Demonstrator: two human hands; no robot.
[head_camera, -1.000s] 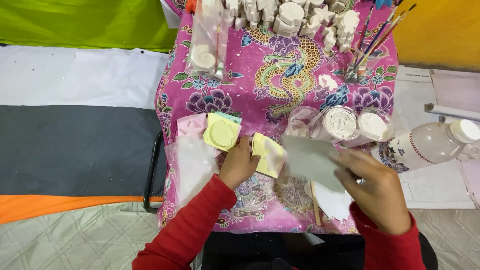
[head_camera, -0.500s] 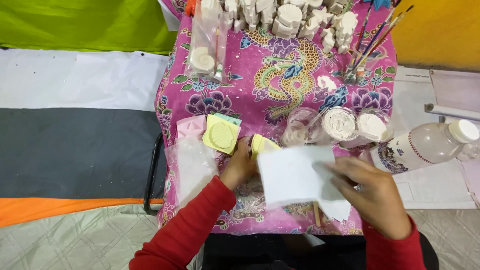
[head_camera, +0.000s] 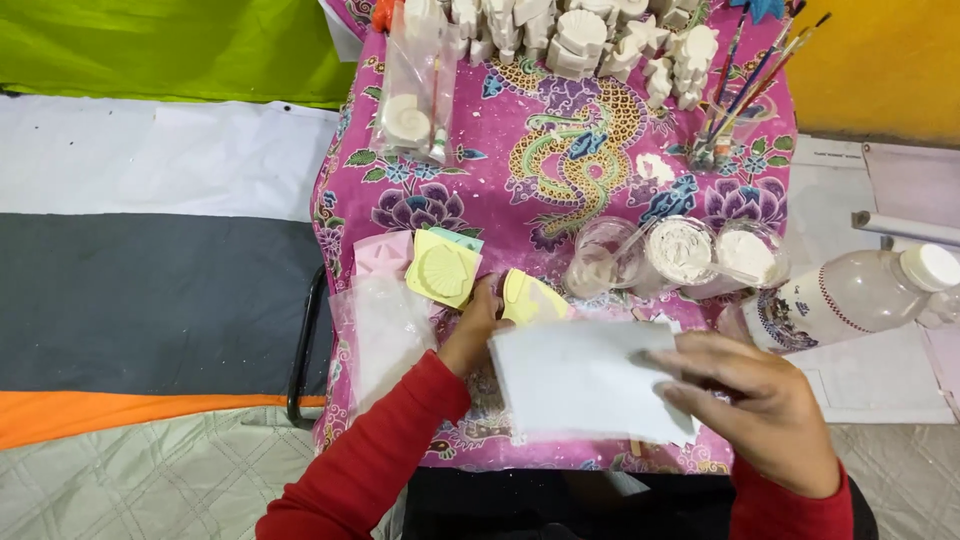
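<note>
Fingers of the right hand (head_camera: 765, 410) were pinched on a white sheet (head_camera: 585, 382), which lay low over the pink dragon-print cloth (head_camera: 560, 160) at about six o'clock, its long axis running nine to three and tilted slightly down toward four. The left hand (head_camera: 478, 322) curled narrowly against a yellow mould (head_camera: 530, 298) at the sheet's eleven o'clock; another yellow shell mould (head_camera: 443, 270) sat just beside it toward ten. White-powder cups (head_camera: 682, 250) stood near one o'clock.
</note>
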